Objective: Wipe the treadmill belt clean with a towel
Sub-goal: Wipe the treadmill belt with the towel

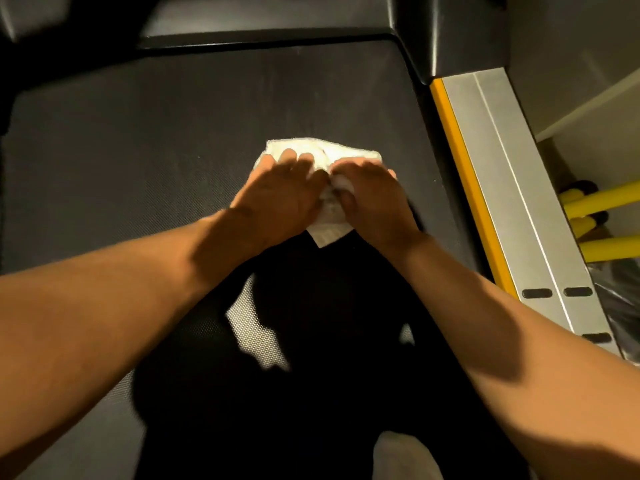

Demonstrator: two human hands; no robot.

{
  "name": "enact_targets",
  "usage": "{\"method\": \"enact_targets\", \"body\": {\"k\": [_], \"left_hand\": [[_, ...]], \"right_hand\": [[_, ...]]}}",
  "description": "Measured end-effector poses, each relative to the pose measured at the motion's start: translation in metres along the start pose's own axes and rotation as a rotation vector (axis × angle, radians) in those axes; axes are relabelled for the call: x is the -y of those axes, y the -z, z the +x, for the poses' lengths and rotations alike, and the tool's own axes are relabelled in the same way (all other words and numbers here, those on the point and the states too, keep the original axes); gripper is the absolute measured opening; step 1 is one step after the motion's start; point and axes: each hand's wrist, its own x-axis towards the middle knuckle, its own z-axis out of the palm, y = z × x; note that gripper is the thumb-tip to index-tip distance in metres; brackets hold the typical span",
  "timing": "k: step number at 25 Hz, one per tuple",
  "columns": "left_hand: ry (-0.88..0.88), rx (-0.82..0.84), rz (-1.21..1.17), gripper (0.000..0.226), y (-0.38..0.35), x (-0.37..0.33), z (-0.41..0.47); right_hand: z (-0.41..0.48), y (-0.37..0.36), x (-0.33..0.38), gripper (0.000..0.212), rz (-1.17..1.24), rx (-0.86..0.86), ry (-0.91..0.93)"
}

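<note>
1. Nearest to us, two bare forearms reach forward from the bottom corners, casting a heavy shadow on the surface between them.
2. Our left hand (280,195) lies palm down, its grip spread wide and flat, fingers pressing on the white towel (323,159).
3. Our right hand (372,195) sits just beside it, nearly touching; its grip looks curled around a bunched fold of the towel, though motion blur hides the fingertips.
4. The towel lies crumpled under both hands, one corner poking back toward us between the wrists.
5. Beneath the towel and all around the hands stretches the dark, textured treadmill belt (173,140).
6. Right of the right hand runs a yellow strip (464,174), then a silver side rail (509,174).
7. Beyond the hands, a black motor cover (277,19) borders the belt.
</note>
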Motion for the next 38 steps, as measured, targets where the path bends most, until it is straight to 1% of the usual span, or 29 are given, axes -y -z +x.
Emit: {"method": "enact_targets", "body": {"k": [2, 4, 6, 8, 10, 11, 13, 14, 16, 17, 18, 20, 22, 23, 25, 27, 29, 30, 32, 34, 36, 37, 38], "left_hand": [[0.029, 0.006, -0.114, 0.040, 0.004, 0.009, 0.014], [0.033, -0.028, -0.209, 0.039, 0.002, 0.017, 0.018], [-0.015, -0.079, -0.136, 0.038, -0.003, 0.008, 0.012], [-0.067, -0.051, -0.034, 0.037, -0.010, -0.014, 0.003], [-0.032, -0.031, -0.028, 0.037, -0.013, -0.027, 0.008], [-0.006, -0.018, -0.033, 0.036, -0.012, -0.027, 0.014], [0.021, 0.032, -0.004, 0.035, -0.011, -0.021, 0.022], [0.034, 0.056, -0.024, 0.034, -0.010, -0.018, 0.024], [0.029, 0.051, -0.140, 0.035, -0.011, -0.019, 0.020], [0.020, 0.028, -0.164, 0.040, -0.012, -0.024, 0.016], [0.009, 0.025, -0.153, 0.047, -0.012, -0.032, 0.010], [0.019, 0.102, -0.124, 0.054, -0.008, -0.045, 0.005], [0.035, 0.175, -0.146, 0.055, 0.005, -0.042, 0.014], [0.049, 0.216, -0.182, 0.053, 0.010, -0.035, 0.021], [0.080, 0.289, -0.318, 0.049, 0.010, -0.017, 0.035], [0.088, 0.327, -0.390, 0.051, 0.007, -0.013, 0.038], [0.088, 0.261, -0.287, 0.054, 0.003, -0.027, 0.031], [0.058, 0.225, -0.235, 0.057, 0.002, -0.036, 0.028], [0.036, 0.213, -0.205, 0.062, 0.006, -0.047, 0.025], [0.084, 0.240, -0.254, 0.060, 0.020, -0.046, 0.033], [0.203, 0.363, -0.338, 0.053, 0.033, -0.043, 0.036], [0.247, 0.430, -0.399, 0.052, 0.036, -0.042, 0.034], [0.258, 0.419, -0.438, 0.054, 0.038, -0.041, 0.031]], "right_hand": [[0.019, -0.006, 0.010, 0.027, -0.066, 0.002, -0.049], [0.018, -0.009, 0.015, 0.024, -0.085, -0.063, -0.016], [-0.006, 0.000, 0.008, 0.022, -0.040, -0.070, 0.063], [-0.018, 0.011, -0.009, 0.025, 0.022, -0.013, 0.028], [-0.003, 0.016, -0.019, 0.025, 0.000, 0.046, -0.053], [0.008, 0.014, -0.018, 0.024, -0.036, 0.045, -0.062], [0.021, 0.007, -0.016, 0.027, -0.096, -0.012, -0.051], [0.022, 0.005, -0.013, 0.029, -0.101, -0.026, -0.035], [0.007, 0.009, -0.012, 0.033, -0.091, 0.060, -0.013], [-0.004, 0.012, -0.015, 0.034, -0.077, 0.101, -0.008], [-0.015, 0.018, -0.017, 0.036, -0.054, 0.102, -0.007], [-0.029, 0.029, -0.021, 0.036, -0.020, 0.056, -0.024], [-0.019, 0.028, -0.025, 0.035, -0.044, 0.046, -0.055], [-0.008, 0.022, -0.027, 0.036, -0.051, 0.073, -0.102], [0.012, 0.010, -0.026, 0.038, 0.013, 0.146, -0.205], [0.011, 0.007, -0.025, 0.037, 0.014, 0.170, -0.190], [-0.007, 0.017, -0.028, 0.032, 0.018, 0.060, -0.086], [-0.015, 0.026, -0.032, 0.029, 0.033, -0.011, -0.039], [-0.019, 0.037, -0.037, 0.025, 0.047, -0.103, 0.027], [-0.011, 0.032, -0.037, 0.028, 0.034, -0.115, -0.012], [-0.006, 0.021, -0.027, 0.032, 0.026, -0.156, -0.072], [-0.010, 0.016, -0.020, 0.031, 0.074, -0.167, -0.092], [-0.017, 0.012, -0.017, 0.027, 0.148, -0.163, -0.102]]}}
